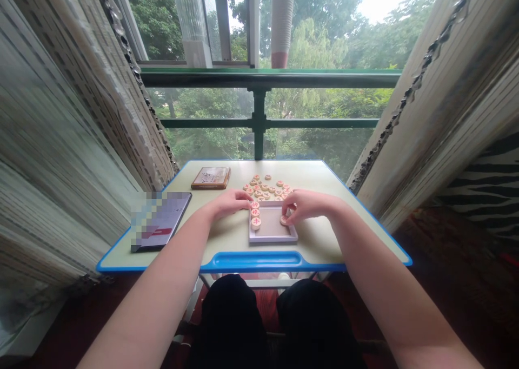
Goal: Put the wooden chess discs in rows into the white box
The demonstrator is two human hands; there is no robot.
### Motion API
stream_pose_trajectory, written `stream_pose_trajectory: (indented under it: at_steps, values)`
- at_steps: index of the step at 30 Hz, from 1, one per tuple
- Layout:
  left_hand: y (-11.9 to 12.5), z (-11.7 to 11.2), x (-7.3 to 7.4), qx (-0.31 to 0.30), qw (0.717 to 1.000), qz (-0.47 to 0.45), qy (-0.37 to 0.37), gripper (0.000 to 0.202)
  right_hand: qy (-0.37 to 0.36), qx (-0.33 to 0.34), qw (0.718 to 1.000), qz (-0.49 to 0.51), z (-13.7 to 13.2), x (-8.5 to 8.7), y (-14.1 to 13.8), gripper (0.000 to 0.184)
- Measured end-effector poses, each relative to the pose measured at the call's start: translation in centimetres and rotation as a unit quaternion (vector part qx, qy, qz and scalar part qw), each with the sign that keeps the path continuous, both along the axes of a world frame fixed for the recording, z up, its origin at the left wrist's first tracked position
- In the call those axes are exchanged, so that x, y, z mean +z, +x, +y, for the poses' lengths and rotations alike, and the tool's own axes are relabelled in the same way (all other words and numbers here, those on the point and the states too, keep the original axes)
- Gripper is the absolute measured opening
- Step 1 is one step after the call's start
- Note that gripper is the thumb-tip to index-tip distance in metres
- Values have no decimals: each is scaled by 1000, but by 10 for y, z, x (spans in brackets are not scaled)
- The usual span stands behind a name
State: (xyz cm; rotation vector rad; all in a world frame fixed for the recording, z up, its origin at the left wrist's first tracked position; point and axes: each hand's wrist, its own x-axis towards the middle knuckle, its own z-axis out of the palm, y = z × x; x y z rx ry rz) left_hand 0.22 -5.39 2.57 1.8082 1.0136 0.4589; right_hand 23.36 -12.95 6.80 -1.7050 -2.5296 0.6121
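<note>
A shallow white box [272,238] lies on the table in front of me. Along its left side runs a column of round xiangqi pieces [255,213] with red characters. My left hand [233,201] is at the box's far left corner, its thumb and fingers drawn together beside the topmost piece; what they hold, if anything, is hidden. At the box's right side, my right hand [298,204] points down with its fingers closed on a xiangqi piece [284,221]. Several loose xiangqi pieces [265,187] are scattered beyond the box, some partly covered by the right hand.
The pale table [324,239] has a blue edge and a blue front groove [257,258]. A brown flat box [211,178] lies at the back left, and a dark tablet-like slab [170,223], partly blurred, at the left. Curtains, a green railing [259,123] and windows surround the far side.
</note>
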Motion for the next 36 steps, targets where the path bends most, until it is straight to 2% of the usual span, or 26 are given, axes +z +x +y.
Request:
stream_pose_trajectory:
  at_steps: [4, 7, 10, 15, 22, 28, 36]
  values:
    - [2, 0, -2, 7, 1000, -7, 6, 30, 35, -12, 999, -10, -2, -2, -10, 26]
    - [3, -2, 0, 10, 1000, -11, 8, 30, 53, 5, 999, -4, -5, -3, -18, 29]
    - [4, -5, 3, 12, 1000, 2, 11, 31, 40, 33, 999, 11, -7, -3, -23, 31]
    - [2, -7, 7, 32, 996, 51, 59, 33, 16, 63, 998, 21, -8, -3, -24, 23]
    - [0, -5, 6, 11, 991, 82, 108, 30, 8, 61, 998, 15, -8, -3, -28, 37]
    - [2, -8, 7, 4, 992, 79, 103, 28, 2, 88, 996, 31, -6, -4, -23, 20]
    - [0, -3, 1, 5, 994, 66, 92, 32, 27, 104, 993, 54, -4, -11, -29, 18]
